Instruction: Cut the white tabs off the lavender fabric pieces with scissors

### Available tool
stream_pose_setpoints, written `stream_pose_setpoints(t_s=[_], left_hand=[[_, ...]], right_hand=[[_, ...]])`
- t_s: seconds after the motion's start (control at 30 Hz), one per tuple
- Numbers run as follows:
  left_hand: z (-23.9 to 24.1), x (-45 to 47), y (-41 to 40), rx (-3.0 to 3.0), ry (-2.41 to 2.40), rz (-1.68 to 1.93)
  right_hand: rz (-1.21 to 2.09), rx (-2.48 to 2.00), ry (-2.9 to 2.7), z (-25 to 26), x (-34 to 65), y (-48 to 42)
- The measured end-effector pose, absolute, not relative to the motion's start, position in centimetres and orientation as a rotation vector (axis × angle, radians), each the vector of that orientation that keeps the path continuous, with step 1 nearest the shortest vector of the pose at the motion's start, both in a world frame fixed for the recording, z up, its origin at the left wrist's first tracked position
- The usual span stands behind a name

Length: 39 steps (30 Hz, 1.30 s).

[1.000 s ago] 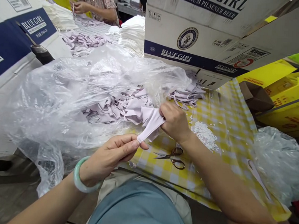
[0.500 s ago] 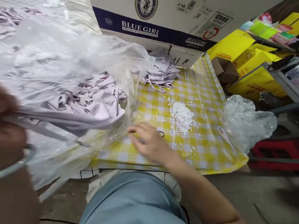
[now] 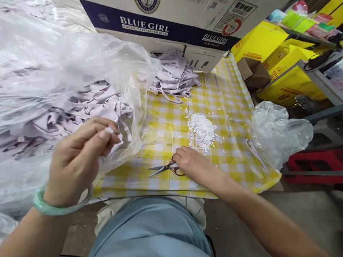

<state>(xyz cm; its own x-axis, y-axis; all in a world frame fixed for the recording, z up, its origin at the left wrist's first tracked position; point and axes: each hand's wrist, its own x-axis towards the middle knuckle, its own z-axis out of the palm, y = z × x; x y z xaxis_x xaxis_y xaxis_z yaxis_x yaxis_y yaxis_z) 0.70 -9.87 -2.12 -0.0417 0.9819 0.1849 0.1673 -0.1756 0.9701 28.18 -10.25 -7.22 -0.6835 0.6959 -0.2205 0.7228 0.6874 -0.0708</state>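
Head camera first: what does the left hand (image 3: 76, 157) have?

Its thumb and first finger pinch a soft, pale piece of cloth (image 3: 117, 142). It is up in front of a crumply cloth heap (image 3: 100, 105). A smooth, round green bangle (image 3: 57, 210) is on that wrist.

And the right hand (image 3: 194, 164)?

Its bent fingers are close together, touching a loop of the scissors (image 3: 165, 167). I can't tell if they grip it. The scissors lie on the table cover (image 3: 160, 120), with shiny, pointy blades apart and round, brown loops.

What's the cover like?

Yellow and white checks, a bit wrinkly. Tiny white bits (image 3: 202, 129) lie in a heap just past the right hand.

And the big bag (image 3: 41, 70)?

Thin, crinkly, see-through plastic, on both sides of the cloth heap. Another floppy pile (image 3: 176, 74) sits by the flat-sided cardboard box (image 3: 180, 34).
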Motion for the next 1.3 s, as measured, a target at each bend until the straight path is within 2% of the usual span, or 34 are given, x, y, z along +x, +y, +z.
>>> stream_pose_setpoints(t_s=[0.2,0.33,0.5,0.67,0.77,0.9,0.97,1.07,1.17,1.23,1.3], left_hand=[[-5.3,1.7,-9.9,1.435,1.179,1.038],[-5.2,1.9,-9.8,1.514,1.166,0.977],[-4.7,2.1,-11.0,1.687,1.0,0.733],[-6.2,4.1,-12.2,1.717,0.856,0.684],[-7.6,7.2,-11.9,1.693,0.749,0.696],[-8.2,10.7,-10.4,1.568,0.698,0.833],[-7.7,11.4,-9.8,1.531,0.692,0.881],[-6.9,11.8,-9.5,1.522,0.667,0.916],[-6.8,12.1,-9.5,1.497,0.697,0.952],[-7.2,12.2,-9.4,1.494,0.747,0.958],[-7.7,12.3,-9.3,1.493,0.786,0.944]], right_hand=[[-0.385,1.226,2.708,-6.8,29.8,-11.1],[-0.391,1.327,2.509,-5.5,27.9,-11.3],[-0.491,1.353,2.477,-6.3,28.5,-10.3],[-0.667,1.757,2.592,-7.6,31.5,-10.5],[-1.021,2.136,2.672,-8.3,30.8,-11.6],[-1.825,2.451,2.481,-9.8,27.6,-12.7],[-2.342,2.497,2.247,-10.3,26.3,-13.0],[-2.976,2.27,1.978,-10.1,26.0,-13.2],[-3.126,2.214,1.936,-9.6,27.0,-13.0],[-2.967,2.375,2.017,-9.4,27.9,-12.7],[-2.659,2.549,2.137,-9.3,28.8,-12.2]])
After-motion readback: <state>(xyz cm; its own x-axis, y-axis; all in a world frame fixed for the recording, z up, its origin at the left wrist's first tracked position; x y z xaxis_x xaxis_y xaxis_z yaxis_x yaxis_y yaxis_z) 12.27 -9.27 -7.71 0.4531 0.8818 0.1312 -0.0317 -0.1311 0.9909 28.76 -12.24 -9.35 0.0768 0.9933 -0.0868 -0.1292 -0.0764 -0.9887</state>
